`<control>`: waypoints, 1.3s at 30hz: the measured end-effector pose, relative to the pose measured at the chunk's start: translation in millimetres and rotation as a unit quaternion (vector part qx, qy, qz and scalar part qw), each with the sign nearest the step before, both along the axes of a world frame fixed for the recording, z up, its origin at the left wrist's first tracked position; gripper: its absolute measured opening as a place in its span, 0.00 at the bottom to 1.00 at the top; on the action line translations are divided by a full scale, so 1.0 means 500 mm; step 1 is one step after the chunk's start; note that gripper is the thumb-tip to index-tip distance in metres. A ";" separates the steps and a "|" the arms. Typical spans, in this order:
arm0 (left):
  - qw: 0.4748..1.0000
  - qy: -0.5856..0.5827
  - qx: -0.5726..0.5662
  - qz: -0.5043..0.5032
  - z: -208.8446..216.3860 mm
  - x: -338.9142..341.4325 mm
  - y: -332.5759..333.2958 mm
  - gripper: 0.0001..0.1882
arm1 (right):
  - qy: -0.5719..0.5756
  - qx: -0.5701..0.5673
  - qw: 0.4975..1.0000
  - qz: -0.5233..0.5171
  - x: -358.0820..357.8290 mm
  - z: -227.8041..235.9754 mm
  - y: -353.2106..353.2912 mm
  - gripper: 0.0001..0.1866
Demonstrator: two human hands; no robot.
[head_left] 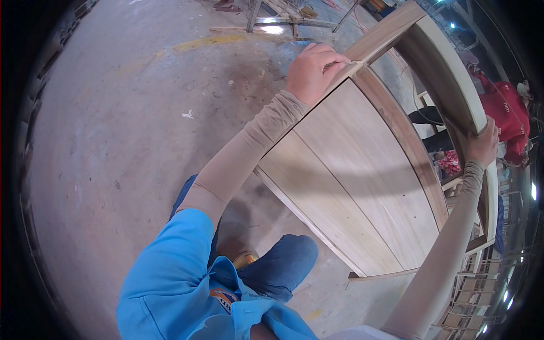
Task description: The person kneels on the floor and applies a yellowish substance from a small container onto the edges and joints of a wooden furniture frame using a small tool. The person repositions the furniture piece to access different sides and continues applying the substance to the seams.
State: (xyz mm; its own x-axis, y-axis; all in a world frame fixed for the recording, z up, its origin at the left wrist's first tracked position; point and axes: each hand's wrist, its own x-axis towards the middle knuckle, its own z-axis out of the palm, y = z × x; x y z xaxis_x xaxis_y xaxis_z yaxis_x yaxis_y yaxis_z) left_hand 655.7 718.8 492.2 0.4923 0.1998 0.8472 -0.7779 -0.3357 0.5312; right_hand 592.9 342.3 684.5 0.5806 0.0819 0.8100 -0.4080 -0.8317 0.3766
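Note:
A large piece of unpainted wooden furniture stands tilted before me, with a flat plank panel [362, 170] set inside a curved frame. At its upper left corner is my left hand [317, 71], fingers curled and pressed together against the wood. Whatever lies under those fingertips is too small to make out. On the right, my right hand [483, 144] wraps round the curved outer rail [447, 62]. The rail's far side is hidden. Beige sleeves cover both my forearms.
Beyond the rail a person in a red shirt [507, 116] stands close by. A wooden stand [294, 22] is on the floor at the far side. Stacked wooden frames [470, 294] line the right edge. My bent knee [283, 263] is near the panel's lower edge.

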 end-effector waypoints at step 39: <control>0.959 -0.020 0.208 0.192 0.020 -0.054 -0.015 0.05 | -0.002 0.008 1.000 0.009 0.003 -0.001 0.002 0.28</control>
